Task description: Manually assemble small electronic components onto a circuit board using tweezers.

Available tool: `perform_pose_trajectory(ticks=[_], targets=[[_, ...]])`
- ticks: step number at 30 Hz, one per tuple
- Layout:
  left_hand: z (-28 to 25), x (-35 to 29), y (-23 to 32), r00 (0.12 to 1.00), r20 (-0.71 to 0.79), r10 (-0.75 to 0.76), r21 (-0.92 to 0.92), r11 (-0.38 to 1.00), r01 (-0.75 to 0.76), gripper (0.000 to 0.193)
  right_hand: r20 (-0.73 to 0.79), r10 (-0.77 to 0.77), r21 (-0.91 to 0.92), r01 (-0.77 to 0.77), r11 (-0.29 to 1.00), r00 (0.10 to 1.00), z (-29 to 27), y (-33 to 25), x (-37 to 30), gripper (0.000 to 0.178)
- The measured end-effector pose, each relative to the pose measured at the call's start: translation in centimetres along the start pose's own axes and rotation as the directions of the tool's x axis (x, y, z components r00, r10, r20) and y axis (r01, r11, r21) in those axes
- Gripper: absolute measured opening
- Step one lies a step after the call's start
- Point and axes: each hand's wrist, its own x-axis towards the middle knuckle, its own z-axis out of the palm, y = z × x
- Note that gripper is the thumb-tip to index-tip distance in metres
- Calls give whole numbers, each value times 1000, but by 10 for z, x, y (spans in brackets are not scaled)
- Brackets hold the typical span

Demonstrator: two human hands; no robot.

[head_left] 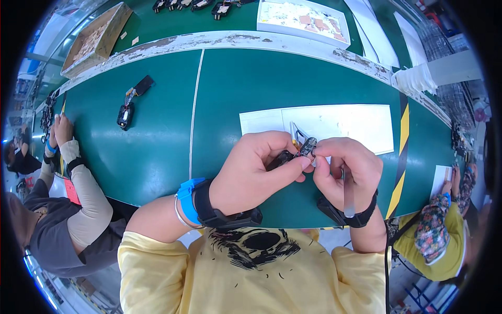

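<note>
Centrally, white sheet [334, 123], both hands [256, 170] pinching black part [307, 146]

Yellow printed shirt, blue wristband and black straps on both wrists

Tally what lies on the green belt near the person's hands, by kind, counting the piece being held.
Small black part held in left hand and right hand: 1
Black assemblies lying on the belt, at left: 1
White paper sheets under the hands: 1
Total: 3
</note>
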Motion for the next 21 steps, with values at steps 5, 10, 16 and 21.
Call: perform_pose_trajectory(ticks=[5,10,16,21], targets=[[0,1,-1,1000,-19,-25,-21,999,24,12,-36,211,-72,-214,974,977,-14,12,-3,18],[3,3,2,998,-53,-32,-149,988,24,12,87,325,216,-336,917,942,-10,23,-3,14],[-2,3,3,992,39,-124,-105,986,127,13,114,228,425,-255,869,967,3,6,-1,17],[-4,1,4,974,170,-150,-259,947,191,35,101,36,167,-52,985,994,-2,3,3,20]])
